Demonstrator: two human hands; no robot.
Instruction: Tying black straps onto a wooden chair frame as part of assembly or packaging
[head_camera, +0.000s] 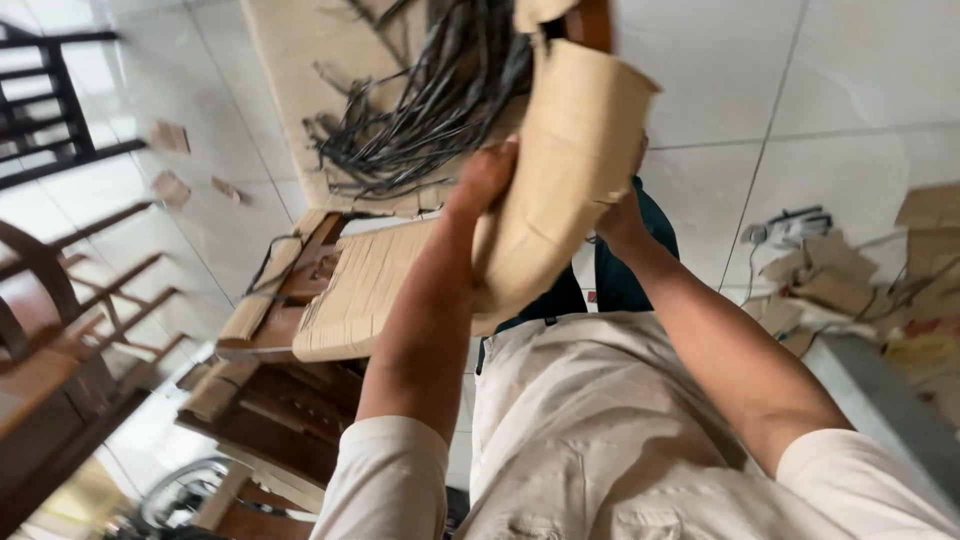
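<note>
While our left hand (485, 180) pressed its fingers flat against the near face of a curved woven panel (565, 170), its thumb side was turned toward us and the fingers lay close together, gripping the panel's left edge. Our right hand (622, 215) was mostly hidden behind the same panel; only the heel and wrist showed, so we could not tell how its fingers were set, though it was touching the panel's right edge. We held the tan panel raised between both hands, bent into an arc, above our lap and in front of a wooden chair frame (290, 310) with a partly woven seat (365, 290). Beyond the panel lay a bundle of dark cords (430, 110) on a flat tan sheet (290, 60) spread on the pale tiled floor (850, 70). Small cardboard scraps (170, 135) sat on the tiles to the left, near dark wooden furniture (60, 100). To the right, more cardboard pieces (830, 280) were heaped beside a white power strip (790, 228). Our pale sleeves (390, 480) and pale shirt filled the lower part of the view
</note>
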